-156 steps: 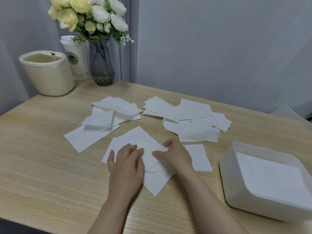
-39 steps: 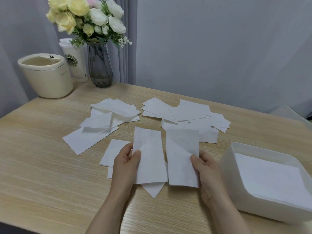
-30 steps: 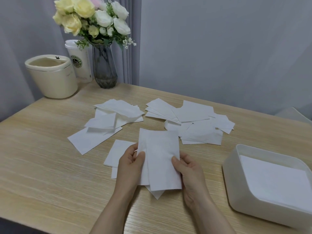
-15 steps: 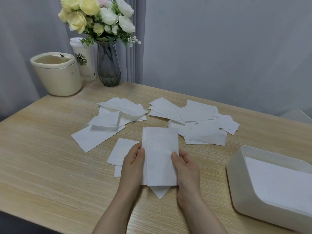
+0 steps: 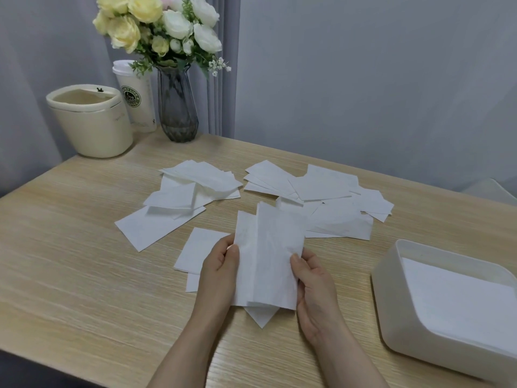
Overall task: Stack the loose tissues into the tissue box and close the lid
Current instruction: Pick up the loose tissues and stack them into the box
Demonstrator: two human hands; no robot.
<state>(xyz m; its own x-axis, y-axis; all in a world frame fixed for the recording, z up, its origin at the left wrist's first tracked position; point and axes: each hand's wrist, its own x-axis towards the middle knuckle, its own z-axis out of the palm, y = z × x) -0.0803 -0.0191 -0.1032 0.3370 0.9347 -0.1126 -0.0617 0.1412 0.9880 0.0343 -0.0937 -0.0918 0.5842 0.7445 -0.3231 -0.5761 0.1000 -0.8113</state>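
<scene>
While loose tissues (image 5: pixel 179 203) lie scattered across the desk (image 5: pixel 70 247), we pinch a small stack of tissues (image 5: pixel 268 261) between our left hand (image 5: pixel 221 273) and right hand (image 5: pixel 313 284), fingers clamped on its edges; the open tissue box (image 5: pixel 391 309) sits at right.

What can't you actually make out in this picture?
- Tissue box: its right end is cut off by the frame edge; no lid visible.
- Held tissues: how many sheets, since they overlap.
- Paper cup: its logo text is too small and partly behind the leaves.

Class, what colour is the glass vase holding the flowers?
Smoky dark grey, see-through; the vase shows best in the head view.
</scene>
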